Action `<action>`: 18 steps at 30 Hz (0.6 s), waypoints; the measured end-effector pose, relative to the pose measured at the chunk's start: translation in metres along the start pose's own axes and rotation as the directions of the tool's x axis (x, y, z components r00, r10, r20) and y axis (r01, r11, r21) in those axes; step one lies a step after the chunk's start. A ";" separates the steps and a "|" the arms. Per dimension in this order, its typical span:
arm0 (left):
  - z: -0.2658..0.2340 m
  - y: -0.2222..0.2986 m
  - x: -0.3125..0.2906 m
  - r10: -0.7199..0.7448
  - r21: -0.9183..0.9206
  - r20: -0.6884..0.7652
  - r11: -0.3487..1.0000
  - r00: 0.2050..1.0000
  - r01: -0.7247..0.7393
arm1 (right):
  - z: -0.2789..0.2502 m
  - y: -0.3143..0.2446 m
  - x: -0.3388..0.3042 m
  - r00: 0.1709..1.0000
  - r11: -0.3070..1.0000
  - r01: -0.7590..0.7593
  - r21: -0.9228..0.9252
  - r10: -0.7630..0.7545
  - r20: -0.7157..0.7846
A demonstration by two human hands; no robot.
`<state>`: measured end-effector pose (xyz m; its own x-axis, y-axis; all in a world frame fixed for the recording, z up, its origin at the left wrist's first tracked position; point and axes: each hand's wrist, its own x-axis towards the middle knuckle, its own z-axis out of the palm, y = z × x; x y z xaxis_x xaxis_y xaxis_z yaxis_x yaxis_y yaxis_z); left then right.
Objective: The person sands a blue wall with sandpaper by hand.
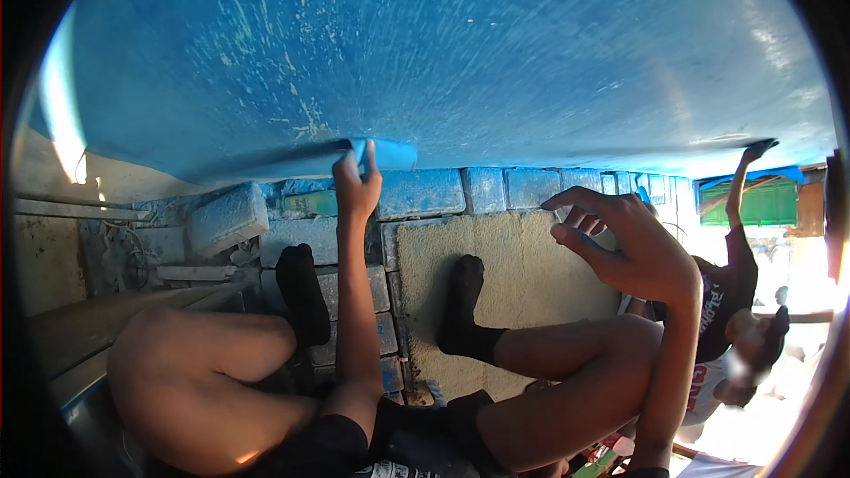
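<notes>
A large, smooth blue surface [496,53], scuffed with pale specks, curves across the upper part of the head view. Along its lower edge, my left hand [359,190] pinches a thin, bent blue sheet [396,154] against it. The sheet's material is not clear, and part of it lies behind my fingers. My right hand [633,248] is raised off to the right, below the surface. Its fingers are curled loosely, with a gap between thumb and forefinger, and nothing shows in them.
Grey blocks [421,193] line the ground under the blue surface. My dark-socked feet stand by a tan mat [531,274], one on it. At far right a co-worker [730,292] reaches up with a dark pad [761,149]. A loose block [227,217] lies left.
</notes>
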<state>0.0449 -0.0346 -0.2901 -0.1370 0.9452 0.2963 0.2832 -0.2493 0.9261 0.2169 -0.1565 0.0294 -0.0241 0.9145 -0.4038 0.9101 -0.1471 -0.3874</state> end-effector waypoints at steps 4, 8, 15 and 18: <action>-0.022 0.051 0.022 0.036 -0.154 -0.068 0.987 0.997 -0.046 | 0.001 0.008 -0.001 1.000 0.999 -0.003 -0.038 0.002 -0.021; 0.006 0.047 0.003 -0.075 -0.083 -0.110 0.994 0.991 0.066 | 0.001 0.012 -0.006 0.999 0.999 -0.022 -0.049 0.021 -0.027; 0.053 -0.028 -0.025 0.231 -0.004 -0.186 0.972 0.955 -0.236 | 0.010 0.000 -0.018 0.998 0.997 -0.048 -0.054 0.049 0.024; 0.018 0.045 0.004 -0.042 -0.079 0.013 0.996 0.999 0.043 | 0.015 0.015 -0.028 0.995 0.998 -0.036 -0.056 0.041 0.089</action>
<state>0.0740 -0.0381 -0.2511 -0.1369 0.9575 0.2538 0.2010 -0.2240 0.9536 0.2253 -0.1900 0.0219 -0.0238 0.8708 -0.4911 0.9321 -0.1583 -0.3258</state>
